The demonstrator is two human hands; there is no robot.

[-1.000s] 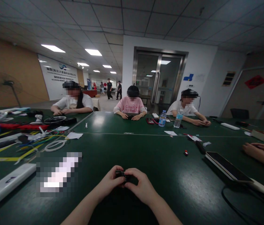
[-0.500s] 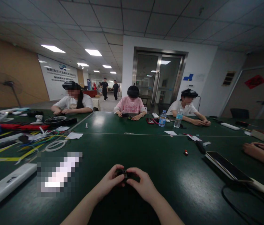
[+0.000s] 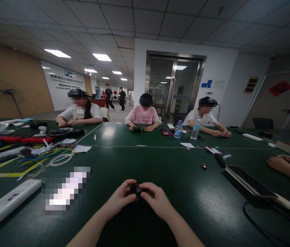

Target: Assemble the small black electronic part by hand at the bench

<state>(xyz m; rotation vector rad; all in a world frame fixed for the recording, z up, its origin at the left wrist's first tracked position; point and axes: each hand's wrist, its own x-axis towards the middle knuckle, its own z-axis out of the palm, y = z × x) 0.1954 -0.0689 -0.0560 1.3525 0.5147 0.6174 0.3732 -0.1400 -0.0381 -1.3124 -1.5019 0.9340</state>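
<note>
A small dark object (image 3: pixel 136 189) is held between my two hands, just above the near part of the green table (image 3: pixel 124 164). Its kind is too small and dark to make out. My left hand (image 3: pixel 123 194) grips it from the left, thumb and fingers closed around its edge. From the right, my right hand (image 3: pixel 155 196) pinches the same object, thumb in front and fingers behind. The fingers partly cover it.
To the left lie a white power strip (image 3: pixel 11 204), a blurred-out bright object (image 3: pixel 69 188) and a cable coil (image 3: pixel 61 160). At right are a phone (image 3: pixel 250 181), a small red item (image 3: pixel 204 166) and another person's hands (image 3: pixel 283 166). Bottles (image 3: pixel 178 129) stand farther back.
The dark object has turned slightly between my fingers, and my right thumb has shifted a little up and closer to my left thumb. Two people walking in the background have moved left.
</note>
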